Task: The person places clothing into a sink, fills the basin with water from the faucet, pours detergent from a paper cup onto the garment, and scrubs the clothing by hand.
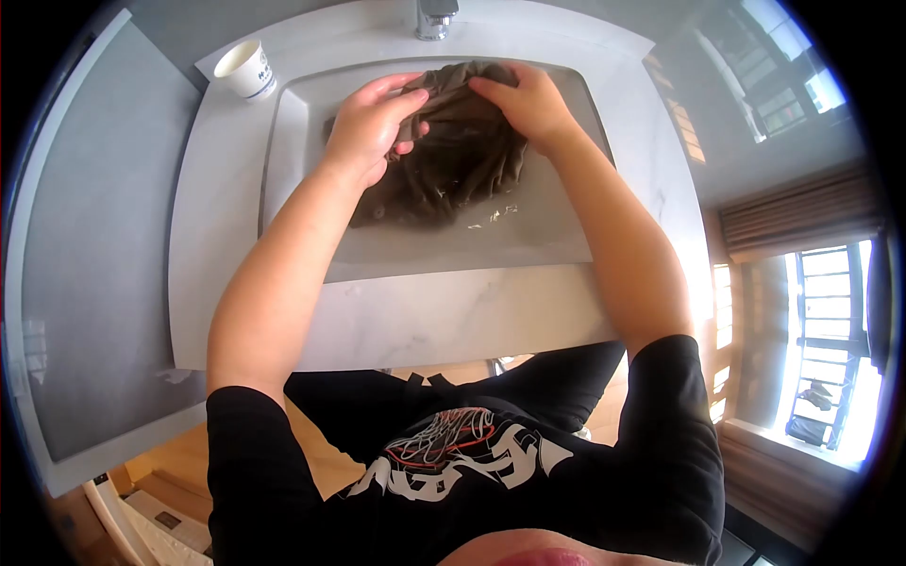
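A dark brown wet cloth [453, 156] hangs from both hands into the sink [354, 255], its lower part lying in water. My left hand [373, 123] grips the cloth's left upper edge between thumb and fingers. On the other side, my right hand [533, 104] pinches the top right edge, with the thumb in front and the fingers partly hidden behind the fabric. Between the hands the cloth's upper edge is bunched in folds. What kind of garment or cloth it is, I cannot make out.
A chrome faucet [435, 19] stands at the sink's back edge. On the back left corner of the marble-patterned counter [453, 316] is a white paper cup [245, 71]. A grey panel [104, 236] rises at the left, and a window [826, 349] is at the far right.
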Demonstrator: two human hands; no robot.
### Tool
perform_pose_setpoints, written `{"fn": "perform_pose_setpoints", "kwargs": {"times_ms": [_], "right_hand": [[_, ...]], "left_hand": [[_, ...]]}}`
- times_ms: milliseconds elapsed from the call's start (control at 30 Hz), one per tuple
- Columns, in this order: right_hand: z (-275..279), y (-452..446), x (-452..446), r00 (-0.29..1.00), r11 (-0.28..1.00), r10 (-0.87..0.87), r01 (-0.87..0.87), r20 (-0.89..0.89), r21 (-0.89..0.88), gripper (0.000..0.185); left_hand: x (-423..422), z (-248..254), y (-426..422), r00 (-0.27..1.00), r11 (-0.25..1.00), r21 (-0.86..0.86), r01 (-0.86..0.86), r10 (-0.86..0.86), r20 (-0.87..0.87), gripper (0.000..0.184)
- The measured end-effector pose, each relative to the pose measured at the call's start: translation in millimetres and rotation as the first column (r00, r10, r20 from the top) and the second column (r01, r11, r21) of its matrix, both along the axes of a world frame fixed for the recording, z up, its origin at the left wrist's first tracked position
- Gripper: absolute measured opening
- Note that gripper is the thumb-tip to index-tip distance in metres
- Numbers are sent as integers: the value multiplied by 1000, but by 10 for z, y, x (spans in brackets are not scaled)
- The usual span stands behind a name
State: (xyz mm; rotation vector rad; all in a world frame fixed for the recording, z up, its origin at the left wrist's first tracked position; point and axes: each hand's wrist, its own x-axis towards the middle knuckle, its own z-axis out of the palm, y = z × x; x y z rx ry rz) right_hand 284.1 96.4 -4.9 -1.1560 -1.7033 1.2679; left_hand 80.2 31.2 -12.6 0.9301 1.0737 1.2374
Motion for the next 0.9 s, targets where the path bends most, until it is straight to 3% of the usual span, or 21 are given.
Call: {"fn": "perform_pose_setpoints", "kwargs": {"times_ms": [33,133,167,200,267,300,333,400,433,533,567,667,700,767,800,833,867,900], "right_hand": [[9,-41,-50,996,995,-91,92,-12,35,40],[193,-398,-322,961,971,-185,146,207,191,41],[121,-532,-424,946,919,-92,-40,311,393,41],[14,-587,-509,942,711,-16,-226,337,666,43],[109,-458,-597,896,926,-258,123,361,357,52],[-10,-213,-517,886,925,-291,165,360,344,54],[31,-344,-487,867,879,-307,101,393,465,51],[60,-693,-414,944,764,-56,-169,326,623,51],[-14,-746,-437,966,667,3,-193,257,719,51],[81,-466,-434,941,883,-245,118,231,455,49],[150,-432,-408,919,933,-236,124,314,339,48],[164,-511,-364,936,945,-140,28,323,327,49],[172,-496,-313,942,947,-11,-97,335,305,49],[8,-312,-257,891,943,-6,-146,454,299,47],[-119,-174,-226,860,939,-5,-171,511,298,46],[-313,-58,-172,792,960,-105,-76,601,268,42],[-481,-37,-157,792,927,-125,-122,598,356,41],[-541,-64,-183,792,881,-144,-170,593,441,41]], "left_hand": [[56,-38,9,999,999,12,-29,30,-36,24],[162,-348,185,969,971,-75,-227,233,80,25],[137,-408,150,976,986,-116,-119,138,168,34],[258,-431,231,879,947,-262,-188,281,385,37],[286,-46,-16,972,949,-302,-89,149,183,33],[243,-174,24,962,959,-282,-11,86,258,32],[377,-56,-33,973,939,-308,-153,197,116,31],[333,-133,-25,904,981,-172,-86,150,401,31],[303,-96,-28,904,984,-172,-38,107,414,28],[401,151,-203,961,950,-298,-95,166,222,29],[249,-124,-56,967,970,-241,18,45,250,34],[305,69,-157,982,961,-256,-107,142,123,38],[208,0,-93,985,968,-231,-97,127,120,39],[-241,-292,205,993,978,-206,28,-3,122,38],[-279,-456,253,980,995,-95,-32,12,-200,37],[-279,-599,283,866,998,31,-50,59,-497,36],[-275,-661,307,665,987,159,-30,139,-734,35],[-226,-581,216,532,984,176,3,148,-834,37]]}}
